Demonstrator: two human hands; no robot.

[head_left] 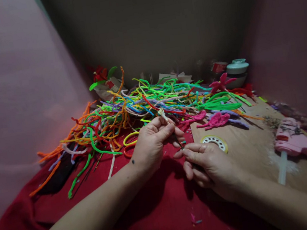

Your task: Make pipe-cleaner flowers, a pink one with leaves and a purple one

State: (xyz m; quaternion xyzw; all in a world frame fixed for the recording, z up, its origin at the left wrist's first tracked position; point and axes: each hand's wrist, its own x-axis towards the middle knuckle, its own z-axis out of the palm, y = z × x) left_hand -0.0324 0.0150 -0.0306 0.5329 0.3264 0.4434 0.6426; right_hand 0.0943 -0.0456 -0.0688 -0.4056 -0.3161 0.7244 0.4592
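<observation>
My left hand (152,140) is closed in a pinch around a small cream-white flower stamen bundle (162,112), whose tips fan upward above the fingers. A thin dark stem (179,142) runs down from the bundle toward my right hand (208,162). There the thumb and fingertips close on its lower end. Just past my hands lie pink pipe-cleaner petals (217,119) and a large tangled heap of coloured pipe cleaners (151,100). Behind my right hand sits a roll of clear tape (214,142). Yellow and red scissor handles (130,144) show left of my left wrist.
A pink glue gun (292,140) with a glue stick lies on the wooden board (253,161) at the right. Red cloth (161,206) covers the table. A teal-lidded jar (238,67) stands at the back, and a black object (58,173) rests at the left.
</observation>
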